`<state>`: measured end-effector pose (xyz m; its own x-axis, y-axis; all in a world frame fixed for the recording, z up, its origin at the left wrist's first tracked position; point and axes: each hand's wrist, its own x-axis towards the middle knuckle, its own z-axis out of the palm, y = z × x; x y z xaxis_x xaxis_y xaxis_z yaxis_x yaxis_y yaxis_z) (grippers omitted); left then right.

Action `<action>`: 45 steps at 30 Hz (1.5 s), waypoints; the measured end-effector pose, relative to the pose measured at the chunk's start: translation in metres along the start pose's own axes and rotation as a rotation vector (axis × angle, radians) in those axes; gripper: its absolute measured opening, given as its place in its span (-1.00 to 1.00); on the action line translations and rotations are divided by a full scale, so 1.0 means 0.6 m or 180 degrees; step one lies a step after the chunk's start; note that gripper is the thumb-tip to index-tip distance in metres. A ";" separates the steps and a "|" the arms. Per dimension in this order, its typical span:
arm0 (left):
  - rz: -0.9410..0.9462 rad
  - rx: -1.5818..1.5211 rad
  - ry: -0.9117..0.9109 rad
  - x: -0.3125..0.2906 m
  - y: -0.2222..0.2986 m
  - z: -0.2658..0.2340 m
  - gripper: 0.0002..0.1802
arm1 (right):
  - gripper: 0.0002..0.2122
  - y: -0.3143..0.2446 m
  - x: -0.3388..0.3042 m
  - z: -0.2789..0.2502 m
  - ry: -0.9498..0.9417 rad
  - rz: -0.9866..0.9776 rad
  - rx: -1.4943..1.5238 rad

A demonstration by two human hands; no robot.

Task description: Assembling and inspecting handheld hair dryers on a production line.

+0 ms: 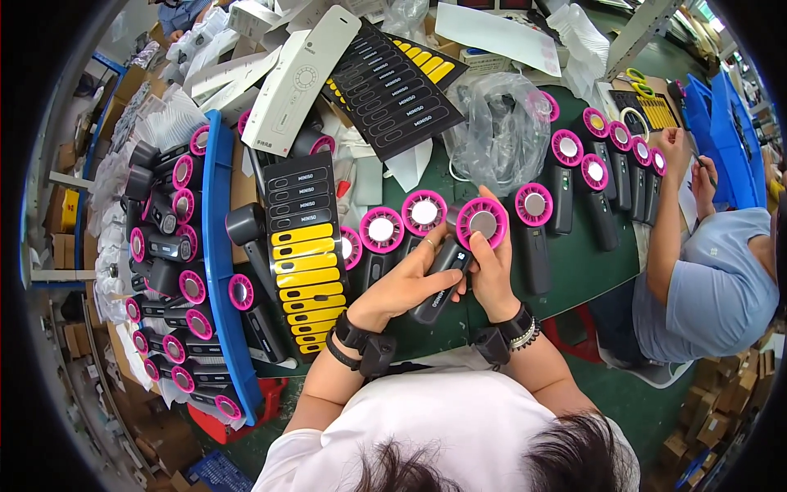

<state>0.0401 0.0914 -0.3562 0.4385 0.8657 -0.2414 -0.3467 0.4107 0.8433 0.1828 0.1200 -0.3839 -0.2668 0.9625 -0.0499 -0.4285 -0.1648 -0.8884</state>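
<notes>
A dark grey handheld fan [480, 223] with a pink ring and a silver centre is held between both my hands, tilted, its head up and to the right. My left hand [398, 285] is closed round the handle, thumb lying along it. My right hand [493, 275] grips the head from the right, thumb at the ring's lower edge. Close by on the table lie more fans [381, 230] with the same pink rings. Left of my left hand is a black sticker sheet [302, 197], its lower part showing bare yellow backing.
A blue tray [220, 246] full of fans stands at the left. Behind are a white box [302, 82], more black sticker sheets [393, 90] and a clear plastic bag [500, 131]. Several fans [561, 197] stretch rightwards. A co-worker in a light blue shirt [713, 279] sits at the right.
</notes>
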 end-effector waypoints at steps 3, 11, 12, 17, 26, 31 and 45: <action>-0.0011 -0.0016 -0.0031 -0.004 0.001 -0.008 -0.26 | -0.44 0.007 0.004 -0.001 -0.0024 -0.0016 0.0006; 0.0071 0.0058 -0.0009 -0.002 0.000 -0.002 -0.24 | -0.43 0.002 0.002 -0.003 -0.0047 -0.0062 -0.0075; 0.0067 0.0065 0.0003 -0.002 -0.001 -0.002 -0.24 | -0.42 0.002 0.002 -0.005 -0.0072 -0.0061 -0.0054; 0.0092 0.0007 -0.0046 0.000 -0.004 -0.003 -0.24 | -0.40 0.002 -0.001 -0.011 -0.0201 -0.0022 0.0067; 0.0022 -0.0030 -0.0052 -0.002 -0.002 -0.008 -0.26 | -0.35 0.001 0.002 -0.006 -0.0402 0.0026 0.0311; 0.0158 -0.0093 -0.0075 -0.001 -0.002 -0.009 -0.21 | -0.31 0.010 0.006 -0.009 -0.0528 -0.0016 0.0331; 0.0132 -0.0029 -0.0165 0.004 -0.003 -0.016 -0.11 | -0.14 0.015 0.016 -0.016 -0.0763 -0.0241 0.0186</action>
<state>0.0335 0.0955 -0.3628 0.4658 0.8662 -0.1810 -0.3729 0.3777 0.8475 0.1848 0.1298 -0.3972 -0.4261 0.8951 0.1315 -0.5022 -0.1131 -0.8573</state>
